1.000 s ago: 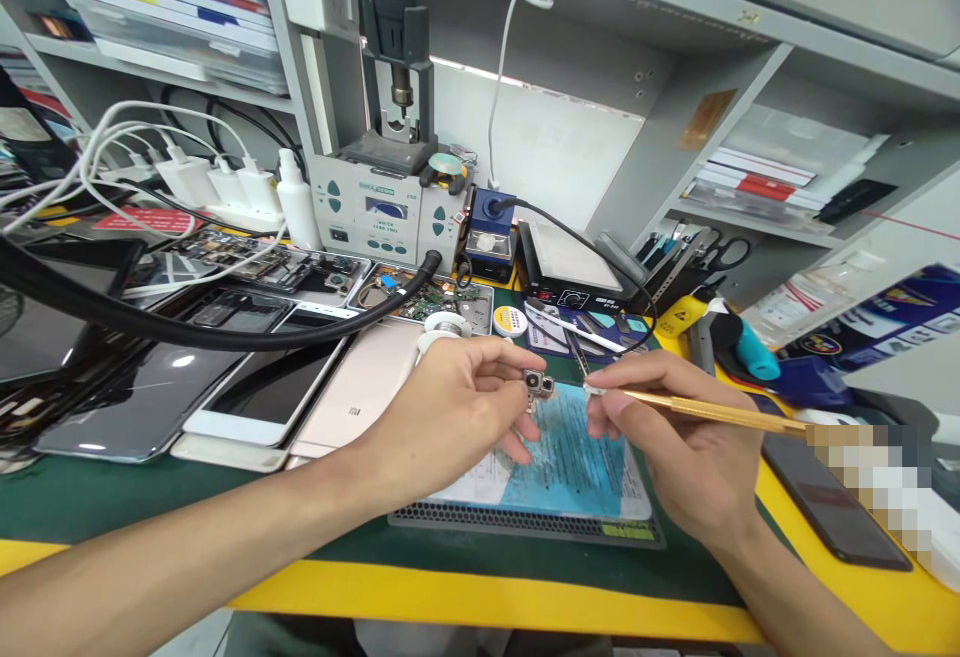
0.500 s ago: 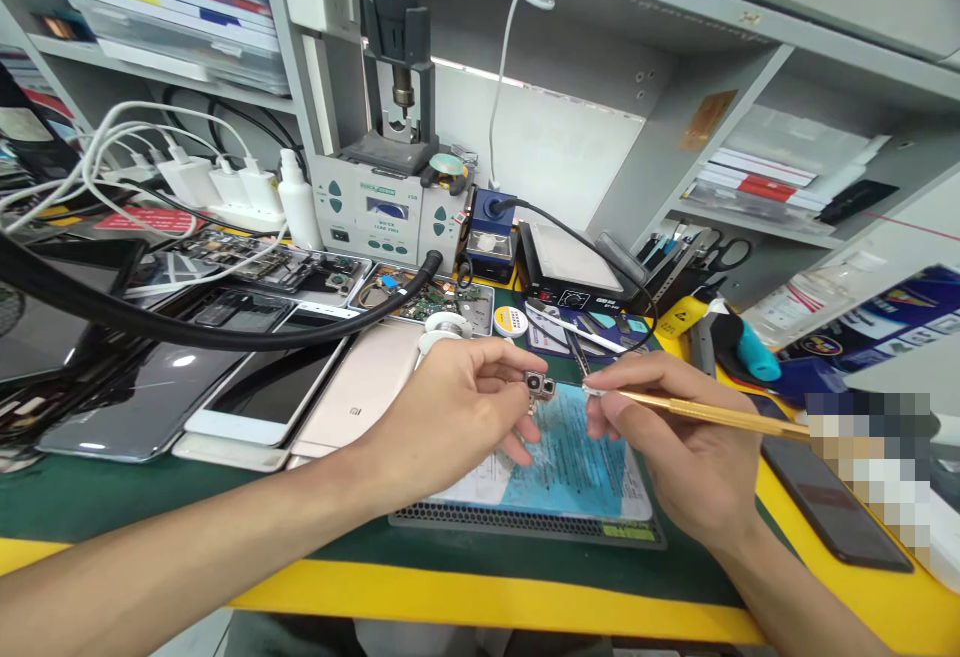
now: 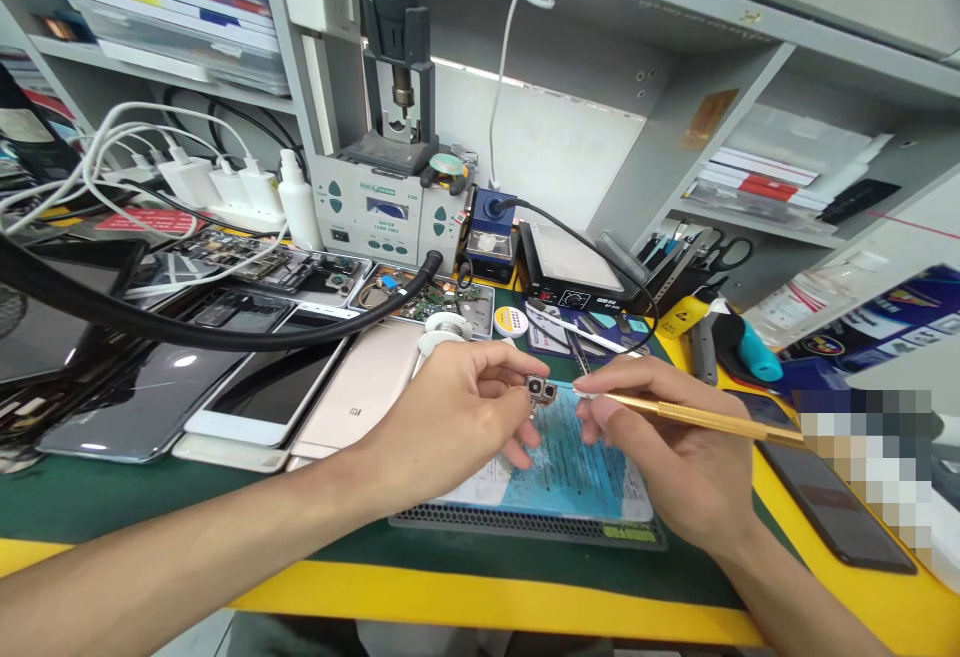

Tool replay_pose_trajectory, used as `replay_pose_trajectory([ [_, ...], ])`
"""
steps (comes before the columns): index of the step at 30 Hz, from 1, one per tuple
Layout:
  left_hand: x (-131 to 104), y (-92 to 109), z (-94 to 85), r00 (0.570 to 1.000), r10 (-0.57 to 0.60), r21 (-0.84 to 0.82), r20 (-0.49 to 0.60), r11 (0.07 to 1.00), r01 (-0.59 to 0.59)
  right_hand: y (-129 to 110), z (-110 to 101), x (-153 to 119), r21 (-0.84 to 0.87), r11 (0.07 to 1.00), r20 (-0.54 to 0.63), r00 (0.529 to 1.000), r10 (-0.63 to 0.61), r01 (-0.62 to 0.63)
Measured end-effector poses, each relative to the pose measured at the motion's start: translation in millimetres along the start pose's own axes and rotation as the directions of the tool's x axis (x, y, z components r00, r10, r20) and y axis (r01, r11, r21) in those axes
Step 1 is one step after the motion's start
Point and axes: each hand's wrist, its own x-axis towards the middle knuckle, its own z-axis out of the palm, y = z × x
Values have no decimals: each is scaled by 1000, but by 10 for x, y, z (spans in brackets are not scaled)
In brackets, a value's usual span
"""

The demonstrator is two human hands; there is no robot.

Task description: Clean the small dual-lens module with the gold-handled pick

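Small dual-lens camera module [image 3: 541, 390] held up over the blue work mat [image 3: 577, 467], pinched between thumb and fingertips of the left hand [image 3: 457, 407]. Right hand [image 3: 667, 447] is closed pen-style on a gold-handled tool [image 3: 697, 415], its pale tip just touching the module's right edge. Looks like fine probing or cleaning work; steady, light pressure seems needed. Pink phone [image 3: 360, 387] lies just left.
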Motion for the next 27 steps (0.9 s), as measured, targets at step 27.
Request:
replay_pose_trajectory([
  [27,17,-12,51,998,-7,-165,-69,986,-4,-12,61,-21,-271,935,-35,969,-246,228],
])
